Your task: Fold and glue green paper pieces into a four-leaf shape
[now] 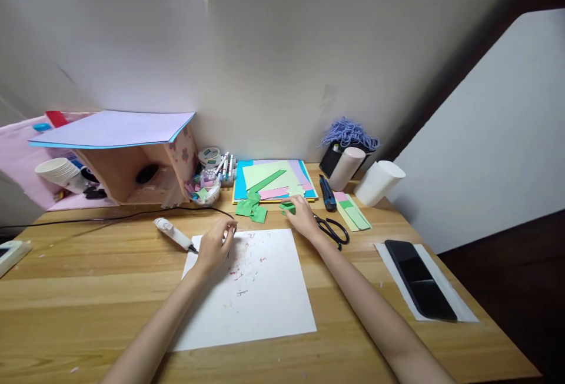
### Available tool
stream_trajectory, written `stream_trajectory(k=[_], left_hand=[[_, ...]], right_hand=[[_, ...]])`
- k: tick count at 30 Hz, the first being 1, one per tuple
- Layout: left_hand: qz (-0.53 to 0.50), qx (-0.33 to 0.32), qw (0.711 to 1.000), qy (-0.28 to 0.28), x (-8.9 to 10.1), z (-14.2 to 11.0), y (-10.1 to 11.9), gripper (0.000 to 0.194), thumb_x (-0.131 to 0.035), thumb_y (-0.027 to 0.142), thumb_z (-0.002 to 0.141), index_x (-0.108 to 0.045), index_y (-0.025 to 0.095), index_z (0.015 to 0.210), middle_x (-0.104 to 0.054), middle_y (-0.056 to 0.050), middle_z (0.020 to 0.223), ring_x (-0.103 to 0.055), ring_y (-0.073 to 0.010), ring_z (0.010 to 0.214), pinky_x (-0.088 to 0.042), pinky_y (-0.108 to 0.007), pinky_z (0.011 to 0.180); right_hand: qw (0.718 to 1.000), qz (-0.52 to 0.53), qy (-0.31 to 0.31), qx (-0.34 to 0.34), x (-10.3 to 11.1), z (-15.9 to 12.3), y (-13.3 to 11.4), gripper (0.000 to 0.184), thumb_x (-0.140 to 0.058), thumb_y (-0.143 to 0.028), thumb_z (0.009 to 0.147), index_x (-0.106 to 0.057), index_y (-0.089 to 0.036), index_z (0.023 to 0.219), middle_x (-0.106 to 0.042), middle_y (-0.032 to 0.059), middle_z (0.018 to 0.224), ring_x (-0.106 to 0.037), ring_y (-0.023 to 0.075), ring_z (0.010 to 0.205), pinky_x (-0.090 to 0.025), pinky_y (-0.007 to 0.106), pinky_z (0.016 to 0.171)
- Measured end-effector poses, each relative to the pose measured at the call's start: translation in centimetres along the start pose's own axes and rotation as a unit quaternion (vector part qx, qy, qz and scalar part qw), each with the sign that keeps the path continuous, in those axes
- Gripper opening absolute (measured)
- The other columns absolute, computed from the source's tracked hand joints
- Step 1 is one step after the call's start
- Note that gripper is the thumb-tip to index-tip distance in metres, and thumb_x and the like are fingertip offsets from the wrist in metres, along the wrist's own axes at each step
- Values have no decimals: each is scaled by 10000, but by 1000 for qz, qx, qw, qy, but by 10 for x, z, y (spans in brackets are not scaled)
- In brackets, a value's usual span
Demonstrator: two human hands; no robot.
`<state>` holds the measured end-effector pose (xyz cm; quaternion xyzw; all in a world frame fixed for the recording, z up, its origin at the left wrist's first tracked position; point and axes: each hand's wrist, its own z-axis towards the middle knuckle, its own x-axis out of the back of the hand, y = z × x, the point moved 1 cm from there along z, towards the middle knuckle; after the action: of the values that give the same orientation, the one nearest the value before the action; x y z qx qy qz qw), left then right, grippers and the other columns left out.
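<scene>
**My left hand (215, 247) over a white sheet (269, 287), my right hand (303, 217) at a green scrap (286, 209)**

Both my forearms stretched forward over a wooden worktop (88, 296). My left hand was above the sheet's far left part, its fingers bent and drawn narrow. A small dark thing (235, 230) showed at their tips, but I could not tell whether I held it. My right hand was just beyond the sheet's far right corner, fingers curved down onto the green scrap; I could not tell whether they pinched it.

More green pieces (251, 207) lay past the sheet, between my hands, beside a stack of coloured paper (267, 170). A green strip (267, 180) slanted across that stack. Small coloured marks dotted the sheet.

To the left, a white bottle (173, 233) lay with its black tip at the sheet's edge. Scissors (325, 228) lay beside my right wrist, partly hidden. Near them were a cutter (327, 194) and some coloured strips (356, 214). Farther right, a phone (421, 281) rested on pale paper (452, 297).

At the back left stood an open box (180, 157) under a lilac sheet (119, 126), with a tub (214, 198) and markers (226, 164) to its right.
</scene>
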<state>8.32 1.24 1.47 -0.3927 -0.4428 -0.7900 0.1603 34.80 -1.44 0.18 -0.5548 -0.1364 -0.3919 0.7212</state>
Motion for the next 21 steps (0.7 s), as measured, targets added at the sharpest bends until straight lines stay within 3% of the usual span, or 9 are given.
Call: stream_trajectory(k=[2,5,10,13,16,21], left_hand=[[-11,4,1000,-7,-5,-3,-1,253,-335,322,865,-538,200,954,-625,-36,913,-567,-154,711,-420,-275,674],[-35,20,999,-3,-5,-6,1,267,-338,327,862,-549,197,962,-633,-42,918,-567,-151,690,-432,-286,688],[-133,56,989,-2,12,-10,16,303,-368,352,865,-580,198,1016,-632,-57,1011,-597,-163,829,-452,-281,749],[-195,113,974,1,24,-16,16,348,-454,385,826,-576,197,1093,-613,-70,1111,-589,-183,946,-454,-295,826],[-256,164,952,19,36,-28,3,448,-572,388,746,-560,183,1144,-615,-82,1126,-605,-200,936,-486,-301,797],[-280,219,929,98,67,-56,-28,269,-630,352,685,-696,143,843,-702,-76,889,-639,-207,821,-497,-282,757]], right_hand=[[997,-73,-24,17,13,-3,9,184,-570,-119,701,-622,-191,862,-591,73,912,-480,240,948,-377,398,849],[994,-90,-37,39,20,-7,6,111,-559,-109,735,-627,-194,754,-619,56,823,-501,226,885,-391,377,809],[985,13,-58,161,13,-18,-52,96,-554,-140,782,-623,-207,787,-626,40,816,-519,198,848,-412,339,764],[958,67,-118,253,-2,-27,-91,123,-525,-144,809,-626,-211,835,-617,44,814,-522,188,831,-420,332,757],[932,101,-163,307,-24,-33,-120,136,-507,-145,823,-618,-212,863,-611,42,810,-517,182,826,-424,329,756],[900,158,-231,333,-68,-40,-154,132,-509,-180,829,-613,-224,896,-603,48,830,-525,184,845,-434,323,752]])
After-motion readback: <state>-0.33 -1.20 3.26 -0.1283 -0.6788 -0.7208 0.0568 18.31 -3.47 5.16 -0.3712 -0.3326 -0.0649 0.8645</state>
